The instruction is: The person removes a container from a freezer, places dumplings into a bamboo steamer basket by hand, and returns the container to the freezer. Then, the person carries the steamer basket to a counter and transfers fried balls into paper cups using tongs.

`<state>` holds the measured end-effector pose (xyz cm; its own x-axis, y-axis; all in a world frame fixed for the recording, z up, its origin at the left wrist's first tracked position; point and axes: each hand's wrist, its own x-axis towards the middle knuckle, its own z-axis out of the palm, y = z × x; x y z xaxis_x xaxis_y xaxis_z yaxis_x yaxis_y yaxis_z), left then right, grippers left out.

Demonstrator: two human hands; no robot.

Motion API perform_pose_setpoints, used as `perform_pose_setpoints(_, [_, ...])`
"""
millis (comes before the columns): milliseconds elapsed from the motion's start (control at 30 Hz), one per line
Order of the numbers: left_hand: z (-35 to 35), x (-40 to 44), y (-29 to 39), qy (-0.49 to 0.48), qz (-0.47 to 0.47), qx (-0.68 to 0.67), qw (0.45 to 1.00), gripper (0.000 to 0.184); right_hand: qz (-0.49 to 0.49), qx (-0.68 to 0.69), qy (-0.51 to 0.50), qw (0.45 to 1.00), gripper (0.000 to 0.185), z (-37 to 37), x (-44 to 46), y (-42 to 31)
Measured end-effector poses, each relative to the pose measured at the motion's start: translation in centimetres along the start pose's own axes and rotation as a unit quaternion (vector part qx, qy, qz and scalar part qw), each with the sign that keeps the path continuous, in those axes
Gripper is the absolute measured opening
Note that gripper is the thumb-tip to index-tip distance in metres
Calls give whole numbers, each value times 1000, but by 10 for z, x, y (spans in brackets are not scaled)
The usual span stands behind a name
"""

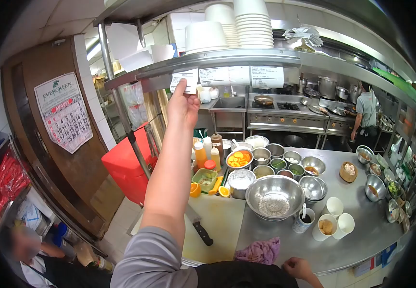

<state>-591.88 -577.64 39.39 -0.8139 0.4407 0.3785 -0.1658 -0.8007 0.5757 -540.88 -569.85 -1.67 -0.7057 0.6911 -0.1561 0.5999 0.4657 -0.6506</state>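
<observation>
My left hand (184,106) is raised to the shelf's front edge. Its thumb and fingers pinch a white printed order ticket (185,77), which hangs at the left end of the rail. Beside it hang two more printed tickets, a wide one (223,76) and another to its right (267,77). Low at the counter's front edge rests my right hand (300,269), its fingers curled in with nothing visible in them. A crumpled purple cloth (260,250) lies to its left. On the cutting board (227,218) is a knife with a black handle (202,234).
A large steel bowl (275,196) stands mid-counter, near white cups (334,207). Behind are small ingredient bowls (277,164), sauce bottles (200,154) and sliced oranges (239,158). Stacked white tubs (254,26) fill the shelf. One person (365,113) stands by the stoves; another (30,254) is at lower left.
</observation>
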Motion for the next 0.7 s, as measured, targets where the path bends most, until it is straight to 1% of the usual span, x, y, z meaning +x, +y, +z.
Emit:
perform_pose_setpoints(133, [5,10,-2,39,-7,37,999,25,4,-10,6,1000,28,5,1,5])
perform_pose_setpoints(233, [8,14,-1,40,-36,81,995,34,-11,-21,11,1000,28,5,1,4])
perform_pose_setpoints(267, [10,16,-2,46,-29,101,993,38,-19,-24,13,999,28,4,1,4])
perform_pose_setpoints(367, [12,8,2,25,-57,107,992,41,9,-5,-7,1000,28,0,-1,-2])
perform_pose_setpoints(400, [9,5,3,15,-59,132,989,46,8,-5,-8,1000,28,0,-1,-2])
perform_pose_setpoints(500, [-5,-14,5,87,-75,51,992,50,4,-15,-4,1000,28,2,-2,2])
perform_pose_setpoints(533, [-14,-22,4,103,-66,34,992,52,1,-24,0,1000,28,4,-2,5])
perform_pose_setpoints(567, [-32,-26,-2,86,-76,41,993,51,-2,-33,4,999,28,5,-3,8])
perform_pose_setpoints(633, [-74,-35,-21,51,-98,57,992,48,7,15,11,1000,28,7,-6,14])
perform_pose_setpoints(667, [-85,-53,-27,40,-134,88,986,43,19,41,14,999,28,10,-13,19])
perform_pose_setpoints(700, [-95,-73,-38,30,-182,120,976,38,22,34,7,999,23,8,-15,19])
